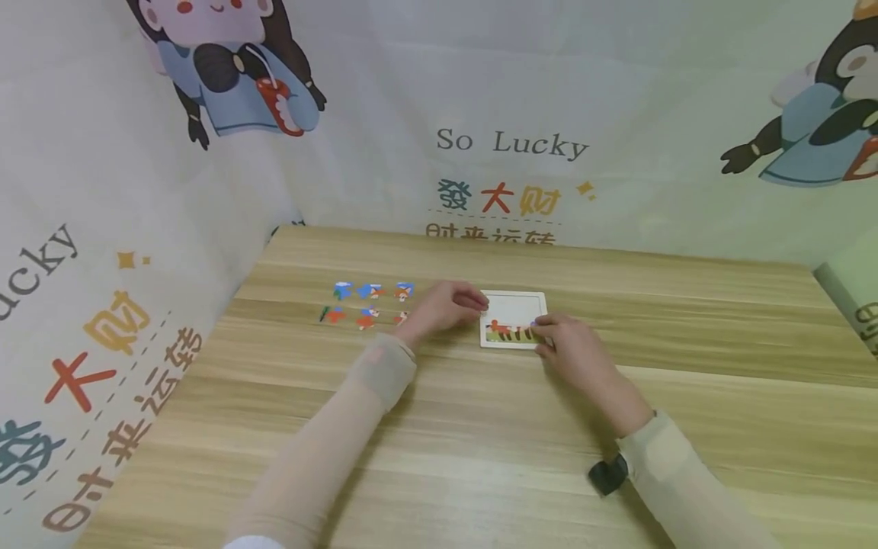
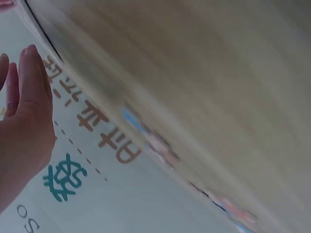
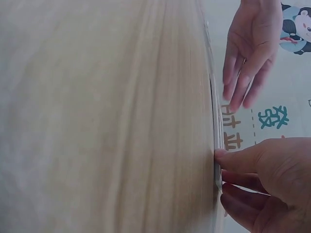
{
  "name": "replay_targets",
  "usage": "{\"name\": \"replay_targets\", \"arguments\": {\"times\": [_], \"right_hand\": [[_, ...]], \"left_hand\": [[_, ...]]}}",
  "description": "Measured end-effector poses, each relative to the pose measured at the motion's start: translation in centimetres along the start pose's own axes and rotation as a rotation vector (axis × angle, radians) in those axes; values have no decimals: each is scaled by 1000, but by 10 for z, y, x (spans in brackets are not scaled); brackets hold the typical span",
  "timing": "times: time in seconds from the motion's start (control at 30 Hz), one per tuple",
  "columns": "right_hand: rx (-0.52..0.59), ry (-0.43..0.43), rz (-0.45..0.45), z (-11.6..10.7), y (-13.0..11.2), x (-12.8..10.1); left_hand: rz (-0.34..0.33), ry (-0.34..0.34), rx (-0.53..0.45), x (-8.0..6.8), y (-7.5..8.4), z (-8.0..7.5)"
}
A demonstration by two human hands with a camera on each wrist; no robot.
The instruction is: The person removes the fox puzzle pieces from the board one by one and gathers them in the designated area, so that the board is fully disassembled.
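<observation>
Wooden table [image 1: 480,442]: right hand [image 1: 572,351] partly hides puzzle tray [image 1: 514,305].

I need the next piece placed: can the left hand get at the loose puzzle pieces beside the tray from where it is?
Probably yes. The left hand rests open at the tray's left edge, and the loose puzzle pieces lie on bare table just to its left with nothing between. The right hand is on the tray's far side.

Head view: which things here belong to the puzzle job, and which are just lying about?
In the job: puzzle tray, partly filled; loose puzzle pieces left of it; left hand at the tray's left edge; right hand pinching its lower right corner.

Lying about: printed cloth backdrop; wooden table.
</observation>
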State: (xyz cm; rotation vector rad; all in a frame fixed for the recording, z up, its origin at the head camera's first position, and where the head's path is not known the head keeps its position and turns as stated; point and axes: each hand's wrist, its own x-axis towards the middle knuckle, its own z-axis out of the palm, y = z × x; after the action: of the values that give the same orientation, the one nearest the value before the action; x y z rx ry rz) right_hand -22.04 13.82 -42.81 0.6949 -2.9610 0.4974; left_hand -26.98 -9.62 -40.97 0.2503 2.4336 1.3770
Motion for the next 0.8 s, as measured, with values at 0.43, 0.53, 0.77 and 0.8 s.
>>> {"name": "replay_targets", "arguments": {"times": [0.43,0.53,0.77,0.8], "right_hand": [[11,5,1,1,0,1],[8,4,-1,1,-1,1],[-35,9,-21,1,-3,1],[-50,12,-40,2,-4,1]], "left_hand": [[74,-25,362,-2,-4,24],[87,-22,375,-2,-4,24],[83,-28,414,3,1,26],[75,-23,412,3,1,26]]}}
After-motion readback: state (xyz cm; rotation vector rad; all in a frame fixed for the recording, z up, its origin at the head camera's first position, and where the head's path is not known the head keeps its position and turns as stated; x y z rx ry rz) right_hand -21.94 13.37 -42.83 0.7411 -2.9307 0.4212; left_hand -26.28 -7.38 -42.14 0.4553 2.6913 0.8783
